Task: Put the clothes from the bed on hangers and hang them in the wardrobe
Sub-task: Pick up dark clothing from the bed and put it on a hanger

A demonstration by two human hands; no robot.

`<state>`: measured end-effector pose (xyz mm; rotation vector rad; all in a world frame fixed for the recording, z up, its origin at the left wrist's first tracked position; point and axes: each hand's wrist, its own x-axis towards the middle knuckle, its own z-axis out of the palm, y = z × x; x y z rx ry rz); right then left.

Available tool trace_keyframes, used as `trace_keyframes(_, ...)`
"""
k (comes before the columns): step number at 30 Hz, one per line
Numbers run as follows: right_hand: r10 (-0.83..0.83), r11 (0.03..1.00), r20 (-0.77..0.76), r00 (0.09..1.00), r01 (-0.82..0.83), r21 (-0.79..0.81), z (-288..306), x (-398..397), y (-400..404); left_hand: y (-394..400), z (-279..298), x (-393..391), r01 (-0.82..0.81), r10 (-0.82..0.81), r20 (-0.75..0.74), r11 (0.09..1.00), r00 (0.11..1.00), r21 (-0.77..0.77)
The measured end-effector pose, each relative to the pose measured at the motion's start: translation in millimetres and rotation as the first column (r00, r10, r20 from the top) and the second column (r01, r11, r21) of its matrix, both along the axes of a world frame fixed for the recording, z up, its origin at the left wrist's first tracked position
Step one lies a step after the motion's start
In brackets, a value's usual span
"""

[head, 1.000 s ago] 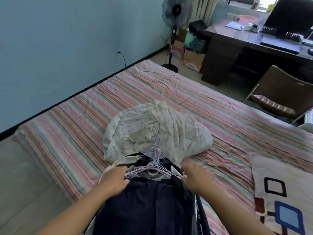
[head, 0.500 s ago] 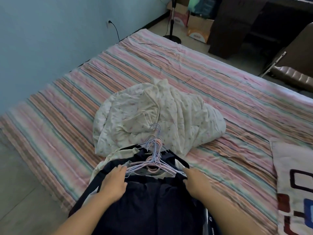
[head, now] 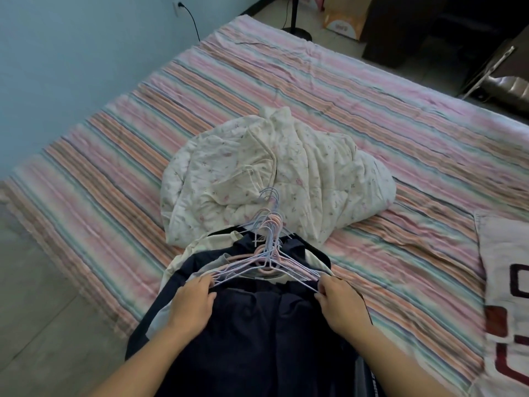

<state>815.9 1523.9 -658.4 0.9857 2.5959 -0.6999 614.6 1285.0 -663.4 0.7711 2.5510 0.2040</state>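
Head view: left hand (head: 192, 303) and right hand (head: 340, 303) fingers pinch hangers (head: 266, 262) over dark clothes (head: 257, 339).

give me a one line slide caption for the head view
Both hands, left and right, grip a bundle of hangers over dark clothes on the striped bed.

A crumpled white floral quilt (head: 274, 179) lies on the middle of the striped sheet (head: 372, 116). A patterned pillow (head: 509, 296) rests at the right edge. On the blue wall (head: 71, 53), a black cord (head: 192, 22) runs from a socket (head: 178, 6). Beyond, a fan base (head: 297, 30) stands on the floor beside a cardboard box (head: 345, 18), near dark furniture (head: 400, 27) and a chair (head: 506, 81).
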Motion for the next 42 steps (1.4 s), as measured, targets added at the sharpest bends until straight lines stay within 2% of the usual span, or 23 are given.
trace_keyframes(4, 0.015, 1.000, -0.007, 1.000, -0.015, -0.028, 5.8, 17.9, -18.4, -14.5, 6.0, 4.9, 0.018, -0.017, -0.023, 0.998, 1.000, 0.064)
trace_keyframes(8, 0.039, 0.999, -0.003, 0.999, -0.039, 0.013, 18.4, 29.7, -30.6, -30.9, 11.6, 13.9, 0.027, -0.026, -0.009, 0.996, 1.000, 0.087)
trace_keyframes(12, 0.128, 0.992, 0.027, 0.991, -0.129, 0.002, 34.3, 38.3, -40.3, -45.0, 26.0, 22.6, 0.044, -0.043, -0.040, 0.999, 0.998, 0.030)
trace_keyframes(16, 0.052, 0.999, 0.001, 0.999, -0.052, -0.008, 48.7, 51.5, -55.5, -60.1, 41.1, 34.9, 0.103, -0.103, -0.041, 0.995, 0.994, -0.006)
trace_keyframes(22, -0.037, 0.999, -0.095, 0.995, 0.037, -0.005, 84.5, 70.6, -83.9, -83.2, 74.2, 48.0, 0.056, -0.058, 0.014, 0.993, 0.998, 0.109)
trace_keyframes(27, -0.013, 1.000, -0.169, 0.986, 0.016, 0.016, 131.3, 76.1, -95.2, -101.4, 116.7, 54.1, 0.054, -0.059, 0.016, 0.971, 0.998, 0.232)
trace_keyframes(33, -0.038, 0.997, -0.307, 0.951, 0.055, 0.047, 196.5, 77.5, -111.9, -124.4, 174.4, 67.8, -0.066, 0.070, 0.007, 0.890, 0.998, 0.452)
trace_keyframes(37, 0.052, 0.987, -0.371, 0.927, 0.009, 0.163, 244.6, 73.0, -136.3, -146.0, 218.8, 68.8, -0.176, 0.155, 0.086, 0.811, 0.984, 0.558)
trace_keyframes(42, 0.088, 0.983, -0.501, 0.861, 0.007, 0.184, 299.8, 63.6, -170.7, -178.7, 283.0, 71.3, -0.220, 0.192, 0.119, 0.698, 0.974, 0.682)
